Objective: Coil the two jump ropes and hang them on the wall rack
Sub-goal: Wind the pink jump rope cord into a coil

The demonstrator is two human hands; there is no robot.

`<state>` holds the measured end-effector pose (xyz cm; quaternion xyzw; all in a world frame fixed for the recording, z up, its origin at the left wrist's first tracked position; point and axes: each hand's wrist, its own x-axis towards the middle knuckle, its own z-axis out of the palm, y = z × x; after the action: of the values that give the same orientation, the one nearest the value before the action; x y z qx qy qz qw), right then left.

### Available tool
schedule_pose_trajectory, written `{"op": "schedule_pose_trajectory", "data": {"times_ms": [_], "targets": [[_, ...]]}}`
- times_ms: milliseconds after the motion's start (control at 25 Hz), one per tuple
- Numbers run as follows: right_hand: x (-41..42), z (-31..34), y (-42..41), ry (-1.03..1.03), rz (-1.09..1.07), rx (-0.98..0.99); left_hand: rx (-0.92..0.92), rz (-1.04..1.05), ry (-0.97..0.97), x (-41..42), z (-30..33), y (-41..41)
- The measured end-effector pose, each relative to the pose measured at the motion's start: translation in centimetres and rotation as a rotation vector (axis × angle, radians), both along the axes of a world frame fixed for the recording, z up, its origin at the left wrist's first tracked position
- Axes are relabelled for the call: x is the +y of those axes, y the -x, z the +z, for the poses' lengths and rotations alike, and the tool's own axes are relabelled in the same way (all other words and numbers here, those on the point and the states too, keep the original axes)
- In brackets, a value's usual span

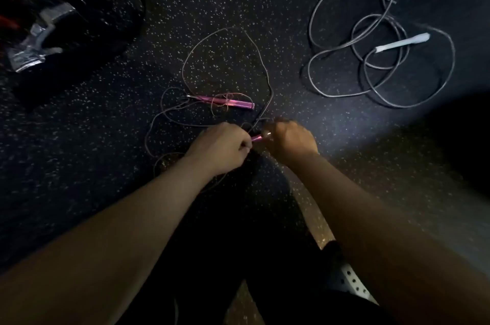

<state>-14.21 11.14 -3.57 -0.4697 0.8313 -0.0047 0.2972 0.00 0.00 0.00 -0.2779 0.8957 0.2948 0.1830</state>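
Both hands meet over the speckled floor (106, 139): left hand (222, 148) and right hand (289, 140) grip a pink handle (256, 138). The pink rope (225, 64) sprawls beyond; the grey rope (381, 54) lies far right.

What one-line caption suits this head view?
Both hands grip a pink handle of the tangled pink rope; the grey rope lies loose on the floor.

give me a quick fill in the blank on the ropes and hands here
1. Both hands hold a ____ handle between them.
2. The second pink handle lies on the ____, thin cord wrapped around it.
3. The grey rope has a ____ handle and nobody touches it.

Missing words: pink; floor; white
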Motion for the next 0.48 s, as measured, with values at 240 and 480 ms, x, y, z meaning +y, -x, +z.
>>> {"op": "schedule_pose_trajectory", "data": {"times_ms": [240,480], "targets": [[-1.6,-4.7,-0.7,-0.015,0.111,0.125,-0.146,0.023,0.153,0.3,-5.1,0.4],[-2.2,-2.0,-0.7,0.0,0.348,0.303,-0.064,-0.009,0.279,0.4,-3.8,1.5]]}}
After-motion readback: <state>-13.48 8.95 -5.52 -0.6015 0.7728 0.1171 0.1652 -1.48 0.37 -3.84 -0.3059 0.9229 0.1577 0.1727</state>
